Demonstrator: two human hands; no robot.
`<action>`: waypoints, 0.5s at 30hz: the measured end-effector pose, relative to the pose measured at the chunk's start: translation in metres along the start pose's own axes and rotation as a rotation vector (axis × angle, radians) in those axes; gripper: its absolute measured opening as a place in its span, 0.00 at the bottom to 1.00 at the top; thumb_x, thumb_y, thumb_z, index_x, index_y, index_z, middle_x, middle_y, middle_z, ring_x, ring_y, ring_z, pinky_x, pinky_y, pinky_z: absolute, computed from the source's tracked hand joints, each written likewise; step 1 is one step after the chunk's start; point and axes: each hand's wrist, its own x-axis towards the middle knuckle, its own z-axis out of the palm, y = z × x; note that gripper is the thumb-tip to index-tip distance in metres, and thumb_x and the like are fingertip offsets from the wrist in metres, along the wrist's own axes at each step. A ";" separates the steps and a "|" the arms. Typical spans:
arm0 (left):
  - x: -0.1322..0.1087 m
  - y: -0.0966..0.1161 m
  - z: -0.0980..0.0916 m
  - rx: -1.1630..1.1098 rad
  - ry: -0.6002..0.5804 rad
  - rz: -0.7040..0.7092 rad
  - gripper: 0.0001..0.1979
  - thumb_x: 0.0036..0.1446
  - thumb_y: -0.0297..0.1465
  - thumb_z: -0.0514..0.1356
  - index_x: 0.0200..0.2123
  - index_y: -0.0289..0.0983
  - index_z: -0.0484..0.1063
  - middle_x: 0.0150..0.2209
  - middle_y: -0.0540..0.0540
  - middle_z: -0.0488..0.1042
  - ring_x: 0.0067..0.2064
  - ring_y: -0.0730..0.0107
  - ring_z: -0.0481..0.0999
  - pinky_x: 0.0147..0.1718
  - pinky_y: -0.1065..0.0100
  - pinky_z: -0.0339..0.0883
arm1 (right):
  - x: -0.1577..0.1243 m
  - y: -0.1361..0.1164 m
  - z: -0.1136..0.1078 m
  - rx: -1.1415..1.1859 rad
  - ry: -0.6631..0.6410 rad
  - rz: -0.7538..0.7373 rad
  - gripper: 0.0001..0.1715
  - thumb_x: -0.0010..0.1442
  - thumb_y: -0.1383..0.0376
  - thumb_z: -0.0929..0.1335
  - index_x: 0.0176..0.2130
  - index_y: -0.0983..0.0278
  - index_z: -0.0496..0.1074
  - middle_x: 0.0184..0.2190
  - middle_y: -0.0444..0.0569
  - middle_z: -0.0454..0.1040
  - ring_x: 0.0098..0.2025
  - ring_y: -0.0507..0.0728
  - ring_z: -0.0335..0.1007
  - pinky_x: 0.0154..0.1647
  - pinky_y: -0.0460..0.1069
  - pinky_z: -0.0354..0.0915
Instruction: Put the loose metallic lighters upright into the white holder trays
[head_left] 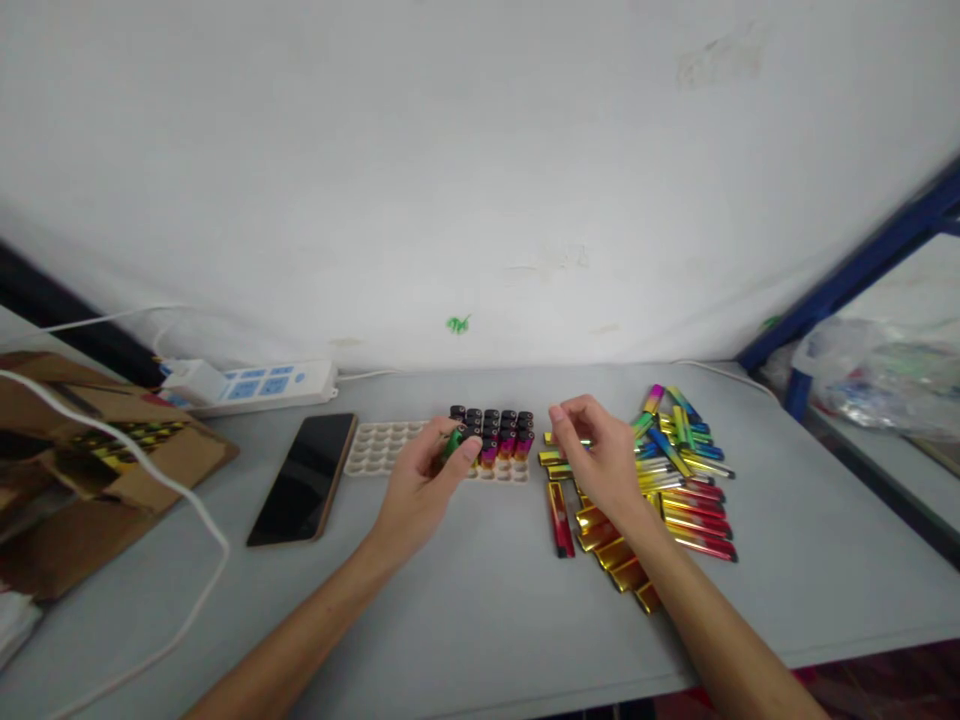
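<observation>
My left hand (pixel 427 470) is curled round a green tube with a black top (pixel 454 440), held above a pale tray with rows of round holes (pixel 382 447). Several upright tubes, purple to yellow with black tops (pixel 507 443), fill part of the tray beside my left fingertips. My right hand (pixel 596 450) hovers over the left edge of a loose pile of shiny tubes (pixel 679 450), thumb and fingers drawn together. Nothing shows at its fingertips. Under and around that wrist lie gold tubes (pixel 611 550) and red ones (pixel 701 520).
A dark phone (pixel 304 480) lies left of the tray. Behind it sits a white power strip (pixel 274 382). An open cardboard box (pixel 150 480) stands at far left, with a white cable (pixel 202 510) looping past it. Plastic bags (pixel 870 370) are beyond the blue frame at right.
</observation>
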 end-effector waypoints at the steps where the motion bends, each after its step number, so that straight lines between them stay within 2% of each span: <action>1: 0.000 -0.001 0.000 0.068 0.023 0.017 0.22 0.64 0.50 0.63 0.28 0.39 0.67 0.22 0.56 0.57 0.24 0.76 0.56 0.22 0.71 0.49 | 0.000 0.000 0.000 -0.013 0.001 -0.006 0.19 0.73 0.51 0.66 0.35 0.60 0.70 0.25 0.42 0.73 0.26 0.53 0.70 0.31 0.48 0.66; 5: 0.002 -0.007 -0.004 0.233 0.066 0.024 0.23 0.64 0.46 0.60 0.22 0.39 0.61 0.21 0.55 0.55 0.24 0.74 0.55 0.24 0.68 0.49 | 0.002 -0.001 -0.001 -0.053 -0.008 -0.027 0.18 0.73 0.52 0.66 0.35 0.60 0.71 0.27 0.43 0.75 0.28 0.54 0.73 0.33 0.48 0.68; 11: 0.003 -0.016 -0.009 0.433 0.130 0.034 0.19 0.63 0.43 0.55 0.24 0.39 0.64 0.21 0.54 0.60 0.26 0.71 0.61 0.27 0.67 0.52 | 0.002 -0.002 0.000 -0.052 -0.043 -0.042 0.19 0.73 0.51 0.66 0.35 0.60 0.71 0.26 0.44 0.76 0.26 0.54 0.74 0.30 0.48 0.67; 15: 0.004 -0.015 -0.010 0.505 0.130 0.055 0.18 0.65 0.42 0.54 0.26 0.38 0.67 0.22 0.54 0.63 0.27 0.70 0.64 0.28 0.67 0.54 | 0.003 0.001 0.000 -0.081 -0.050 -0.026 0.20 0.73 0.49 0.65 0.36 0.60 0.72 0.27 0.45 0.77 0.27 0.54 0.75 0.31 0.48 0.68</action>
